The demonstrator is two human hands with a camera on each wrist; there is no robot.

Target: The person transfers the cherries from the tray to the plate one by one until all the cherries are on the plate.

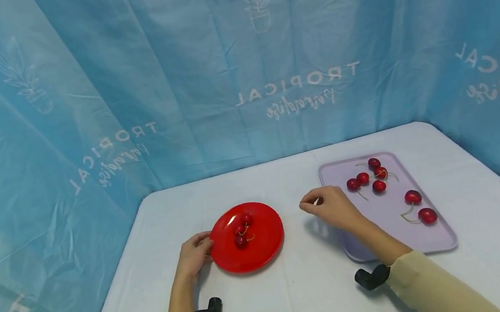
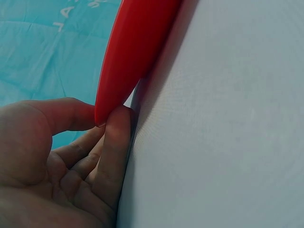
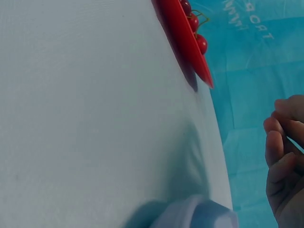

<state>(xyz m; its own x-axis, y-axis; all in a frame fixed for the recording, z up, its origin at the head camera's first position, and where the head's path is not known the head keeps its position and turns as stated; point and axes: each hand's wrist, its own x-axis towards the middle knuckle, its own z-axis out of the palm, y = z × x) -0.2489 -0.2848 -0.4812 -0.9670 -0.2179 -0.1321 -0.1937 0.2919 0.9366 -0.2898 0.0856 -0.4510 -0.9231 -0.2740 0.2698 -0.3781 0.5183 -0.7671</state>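
Between the plate and the tray, a lane of white table is left open, partly overhung by the right hand; the plate's left rim is blocked by the left hand, its near and right rims being left free; the plate's middle is taken up by cherries; the tray's left side is crossed by the right forearm, its far part crowded by five cherries; the far side is closed off by a curtain.
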